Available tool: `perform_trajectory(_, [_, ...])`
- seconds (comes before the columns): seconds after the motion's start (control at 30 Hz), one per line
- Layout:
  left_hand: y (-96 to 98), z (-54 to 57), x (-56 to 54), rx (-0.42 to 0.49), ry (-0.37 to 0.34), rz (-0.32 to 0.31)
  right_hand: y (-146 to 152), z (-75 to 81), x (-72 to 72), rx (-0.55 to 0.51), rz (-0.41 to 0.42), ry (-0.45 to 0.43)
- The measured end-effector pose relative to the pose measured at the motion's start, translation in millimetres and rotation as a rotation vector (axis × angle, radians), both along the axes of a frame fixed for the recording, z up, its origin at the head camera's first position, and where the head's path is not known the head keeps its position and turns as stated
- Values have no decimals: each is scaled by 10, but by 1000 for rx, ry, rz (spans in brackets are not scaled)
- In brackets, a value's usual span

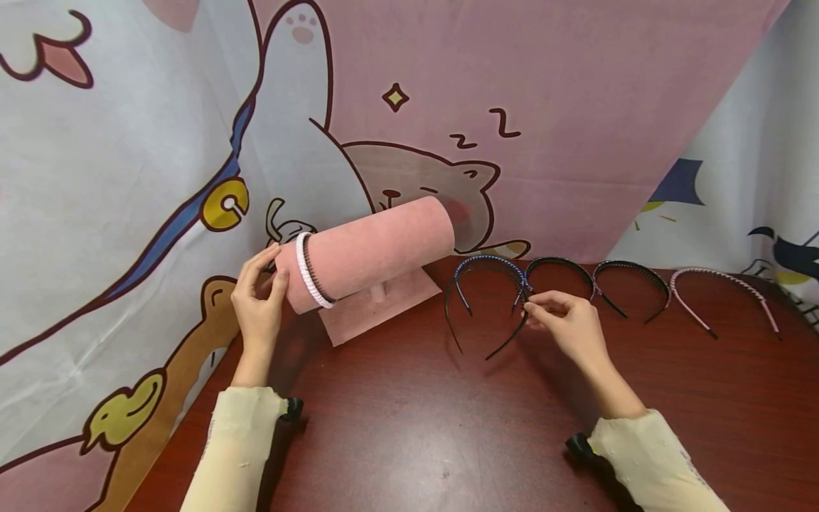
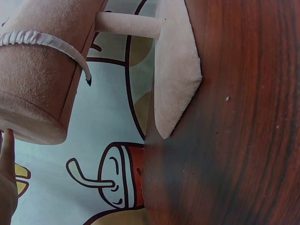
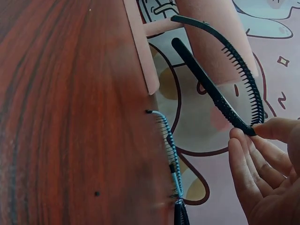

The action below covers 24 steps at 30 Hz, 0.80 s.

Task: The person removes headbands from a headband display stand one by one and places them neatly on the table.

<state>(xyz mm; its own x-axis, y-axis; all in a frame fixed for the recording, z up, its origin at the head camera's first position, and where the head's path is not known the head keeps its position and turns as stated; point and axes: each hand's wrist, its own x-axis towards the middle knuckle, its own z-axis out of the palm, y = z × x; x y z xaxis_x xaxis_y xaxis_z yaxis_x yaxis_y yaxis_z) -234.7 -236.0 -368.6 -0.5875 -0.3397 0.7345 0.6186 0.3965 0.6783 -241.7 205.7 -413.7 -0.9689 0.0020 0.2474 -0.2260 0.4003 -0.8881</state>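
Observation:
A pink padded headband stand (image 1: 377, 249), a cylinder on a short post and flat base, leans toward the upper right. Around its left part sits a pale pink ribbed headband (image 1: 311, 277). My left hand (image 1: 259, 302) touches the stand's left end; in the left wrist view a straight finger (image 2: 7, 154) meets the end face, and the other fingers are mostly out of sight. To the right of the stand my right hand (image 1: 571, 328) pinches a black toothed headband (image 3: 206, 83) at its curved middle, its two ends pointing toward the stand.
Along the back of the dark red wooden table (image 1: 409, 441) stand a blue headband (image 1: 489, 258), two dark headbands and a pink twisted headband (image 1: 719, 274) at far right. Behind hangs a cartoon-printed cloth (image 1: 544, 85). The stand's base (image 1: 384, 306) rests near the back edge.

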Motion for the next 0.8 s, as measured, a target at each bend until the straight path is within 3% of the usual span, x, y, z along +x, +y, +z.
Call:
perform_trajectory(0.3, [-4, -3, -5, 2, -1, -5, 98, -76, -9, 152, 26, -124])
perform_trajectory(0.8, [-13, -7, -11, 5, -8, 1, 187, -228, -58, 191, 90, -265])
